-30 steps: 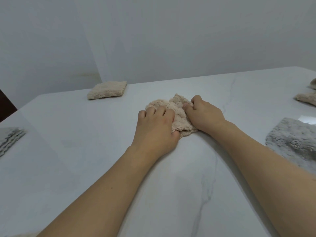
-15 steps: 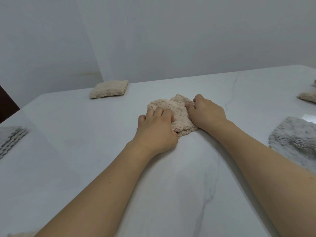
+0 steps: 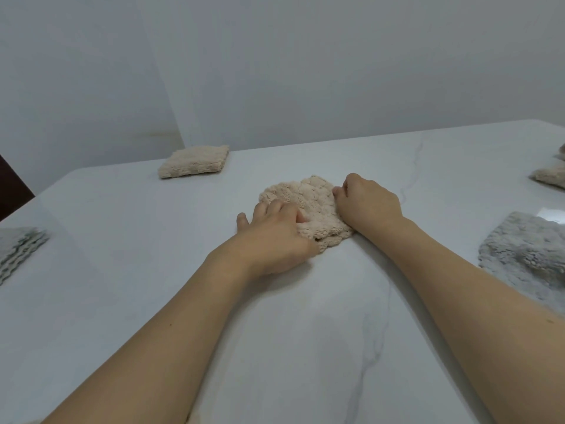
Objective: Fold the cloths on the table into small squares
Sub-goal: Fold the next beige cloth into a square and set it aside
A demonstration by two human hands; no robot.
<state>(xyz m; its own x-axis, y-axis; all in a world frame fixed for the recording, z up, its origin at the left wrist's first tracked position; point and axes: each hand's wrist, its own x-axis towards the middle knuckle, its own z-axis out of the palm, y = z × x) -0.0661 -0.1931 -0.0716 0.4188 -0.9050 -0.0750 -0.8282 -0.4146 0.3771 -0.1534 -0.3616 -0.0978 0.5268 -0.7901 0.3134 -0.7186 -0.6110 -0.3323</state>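
A fluffy beige cloth (image 3: 308, 194) lies folded and rumpled at the middle of the white marble table (image 3: 305, 332). My left hand (image 3: 275, 237) lies over its near left part, fingers curled into the pile and the thumb tucked at the near edge. On the cloth's right edge, my right hand (image 3: 368, 203) has its fingers curled in and pinches the fabric. The cloth's near left corner is hidden under my left hand.
A folded beige square (image 3: 194, 162) sits at the far left by the wall. A grey fluffy cloth (image 3: 526, 252) lies spread at the right, more beige cloths (image 3: 550, 175) beyond it. Folded grey cloths (image 3: 18, 249) lie at the left edge.
My left hand has slid back toward me and to the left, uncovering more of the beige cloth, and its fingers have curled. My right hand has stayed at the right edge.
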